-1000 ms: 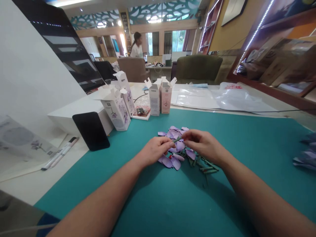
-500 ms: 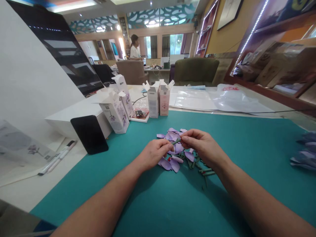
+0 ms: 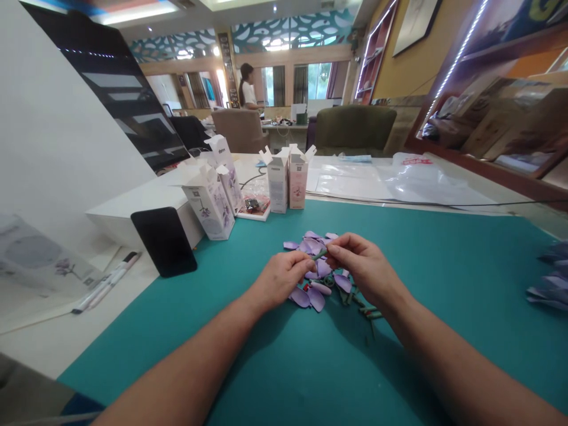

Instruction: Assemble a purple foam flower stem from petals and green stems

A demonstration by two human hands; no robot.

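Between my two hands runs a short green stem piece (image 3: 319, 254). My left hand (image 3: 284, 273) is closed on its near left end, thumb against the bent forefinger. The fingertips of my right hand (image 3: 359, 257) pinch its other end; whether a second small part sits there is too small to tell. Just below and behind the hands lies a pile of purple petal pieces (image 3: 316, 299) on the green mat (image 3: 275, 367). Loose green stem parts (image 3: 371, 312) lie beside the petals, partly under my right hand.
Open cardboard boxes (image 3: 278, 183) with flower prints stand at the mat's far edge, next to a small tray (image 3: 252, 214). A black tablet-like panel (image 3: 164, 242) leans at the left, near two pens (image 3: 106, 283). More purple pieces (image 3: 550, 278) lie far right. A person (image 3: 247, 89) is in the background.
Both hands keep hold of the green stem piece, almost unmoved. The whole view has shifted slightly. The person in the background has turned and moved a little.
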